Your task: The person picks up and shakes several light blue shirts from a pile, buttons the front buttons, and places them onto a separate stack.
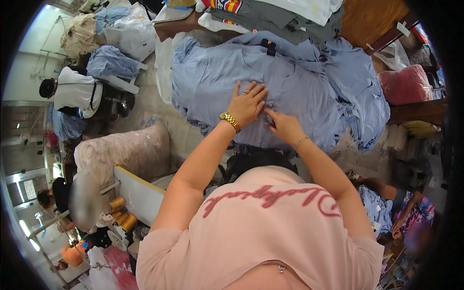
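Observation:
A wide heap of light blue garments (295,92) is spread in front of me. My left hand (248,103), with a gold watch (231,122) on its wrist and a ring, lies flat on the cloth, fingers stretched out and pointing away. Just to its right, my right hand (286,127) touches the same cloth. Its index finger points toward the left hand and its thumb stands apart; the other fingers are partly hidden. Nothing shows in either hand. A small black item (268,47) rests on the garments farther back.
Behind the heap are folded dark grey garments (270,17). A red wrapped bundle (405,84) sits at the right. On the left stand a large wrapped sack (123,152) and a white panel (145,193) near yellow thread cones (123,217). Other people (77,92) sit on both sides.

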The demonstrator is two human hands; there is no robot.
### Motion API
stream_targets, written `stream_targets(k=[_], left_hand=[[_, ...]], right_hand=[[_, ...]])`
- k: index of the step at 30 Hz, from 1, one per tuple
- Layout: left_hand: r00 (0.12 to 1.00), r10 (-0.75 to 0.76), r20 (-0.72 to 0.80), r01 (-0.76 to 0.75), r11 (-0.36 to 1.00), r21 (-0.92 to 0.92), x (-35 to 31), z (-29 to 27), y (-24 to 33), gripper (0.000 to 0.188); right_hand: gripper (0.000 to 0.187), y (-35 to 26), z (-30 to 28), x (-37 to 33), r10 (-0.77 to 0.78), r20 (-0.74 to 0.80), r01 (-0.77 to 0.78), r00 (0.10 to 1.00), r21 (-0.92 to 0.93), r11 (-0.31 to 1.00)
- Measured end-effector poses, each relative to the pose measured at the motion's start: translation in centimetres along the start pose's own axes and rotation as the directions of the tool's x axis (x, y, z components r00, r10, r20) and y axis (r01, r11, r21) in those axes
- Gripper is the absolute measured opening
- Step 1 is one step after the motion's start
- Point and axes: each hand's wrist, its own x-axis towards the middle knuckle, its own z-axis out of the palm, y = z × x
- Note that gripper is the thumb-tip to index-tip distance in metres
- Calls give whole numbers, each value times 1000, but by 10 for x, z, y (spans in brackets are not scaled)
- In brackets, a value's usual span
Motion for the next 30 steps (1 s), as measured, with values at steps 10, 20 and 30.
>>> stream_targets(k=[10,20,30], left_hand=[[997,-66,35,73,948,-311,59,3,-87,25],[769,279,576,98,839,-536,132,-30,-98,19],[751,419,509,348,403,-846,133,-49,-97,21]], right_hand=[[24,-12,8,-9,150,-111,-128,983,183,975],[22,-8,-30,30,617,7,-227,787,933,280],[18,-16,-26,74,568,147,-179,810,984,2]])
